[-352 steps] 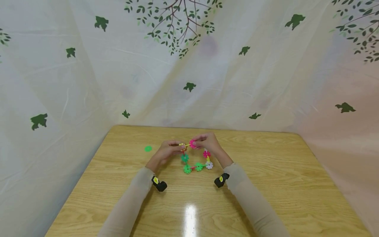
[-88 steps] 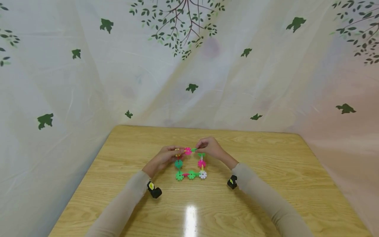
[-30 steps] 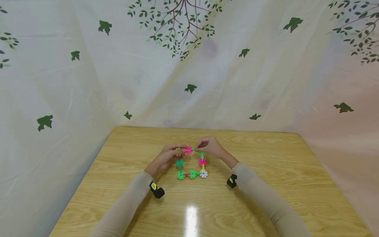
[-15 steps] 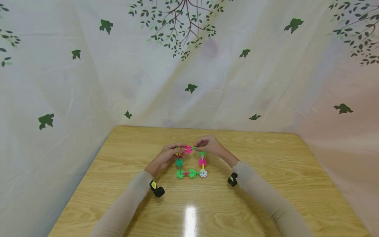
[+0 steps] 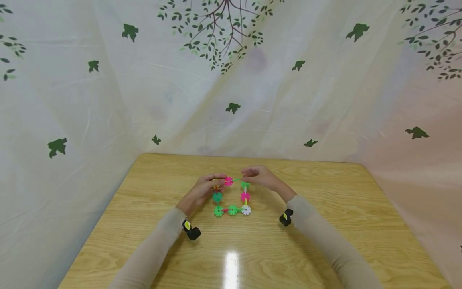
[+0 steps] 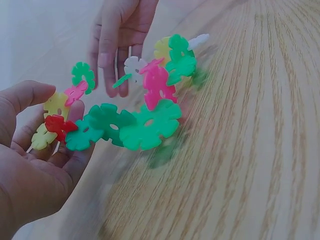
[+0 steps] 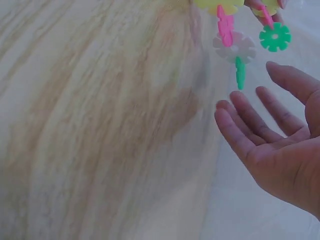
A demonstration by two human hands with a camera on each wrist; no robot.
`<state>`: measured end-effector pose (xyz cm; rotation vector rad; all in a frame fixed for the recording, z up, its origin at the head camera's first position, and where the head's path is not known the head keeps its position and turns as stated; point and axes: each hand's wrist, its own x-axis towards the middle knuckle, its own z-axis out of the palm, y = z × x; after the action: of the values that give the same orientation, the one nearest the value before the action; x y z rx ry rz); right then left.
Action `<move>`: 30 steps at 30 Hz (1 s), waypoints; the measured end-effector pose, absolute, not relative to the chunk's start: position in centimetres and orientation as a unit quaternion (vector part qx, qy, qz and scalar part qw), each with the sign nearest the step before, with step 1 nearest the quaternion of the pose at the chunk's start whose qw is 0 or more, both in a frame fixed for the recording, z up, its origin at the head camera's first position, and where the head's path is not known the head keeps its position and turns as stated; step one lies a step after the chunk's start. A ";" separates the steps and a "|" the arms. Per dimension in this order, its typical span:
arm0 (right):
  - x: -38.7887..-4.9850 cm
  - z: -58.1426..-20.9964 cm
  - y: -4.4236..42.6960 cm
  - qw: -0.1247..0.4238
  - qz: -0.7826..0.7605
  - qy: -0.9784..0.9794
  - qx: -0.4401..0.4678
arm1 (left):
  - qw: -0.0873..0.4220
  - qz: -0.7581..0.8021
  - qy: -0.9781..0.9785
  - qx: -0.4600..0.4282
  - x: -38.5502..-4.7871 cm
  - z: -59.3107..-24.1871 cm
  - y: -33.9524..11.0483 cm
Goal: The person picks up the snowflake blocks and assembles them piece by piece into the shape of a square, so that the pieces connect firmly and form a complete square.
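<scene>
A chain of flower-shaped notched plastic discs, slotted together, forms a nearly square loop with a gap at its far right corner. My left hand (image 5: 202, 190) holds its far left corner, thumb and fingers about a yellow disc (image 6: 56, 106), with a red disc (image 6: 61, 127) beside it. From there a pink disc (image 5: 228, 181) leads to a green end disc (image 7: 275, 36). The other end is a second green disc (image 7: 240, 74), slotted into a white disc (image 7: 234, 47). My right hand (image 7: 280, 135) hovers by both ends, fingers apart, holding nothing.
The loop's near side, with a green disc (image 5: 232, 210) and a white corner disc (image 5: 246, 210), lies low over the wooden table (image 5: 231, 245). Behind the table's far edge hangs a pale curtain (image 5: 202, 104) printed with leaves and birds.
My right hand has let go of the green end disc and drawn slightly right. Long before, that hand held the pink disc, and a loose green disc lay on the table at left.
</scene>
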<state>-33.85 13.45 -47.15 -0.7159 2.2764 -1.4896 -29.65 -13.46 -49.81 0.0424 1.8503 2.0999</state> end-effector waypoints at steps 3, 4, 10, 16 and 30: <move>-33.9 -47.3 13.8 0.199 -0.538 0.791 -0.211 | 0.167 0.740 0.651 0.015 -29.6 -49.7 -13.3; -34.0 -47.4 13.8 0.210 -0.545 0.788 -0.195 | 0.165 0.739 0.653 0.015 -29.5 -49.7 -13.2; -33.9 -47.9 13.4 0.244 -0.587 0.763 -0.117 | 0.150 0.736 0.660 0.003 -29.5 -49.7 -12.7; -33.7 -48.2 13.3 0.246 -0.603 0.753 -0.097 | 0.131 0.742 0.658 -0.015 -29.8 -49.8 -12.2; -33.0 -47.3 12.6 0.200 -0.620 0.754 -0.086 | 0.139 0.743 0.655 -0.003 -30.1 -49.6 -11.8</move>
<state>-33.05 12.62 -47.31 -0.2414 2.1078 -1.7320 -30.13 -11.82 -49.63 -0.0098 1.8930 2.1472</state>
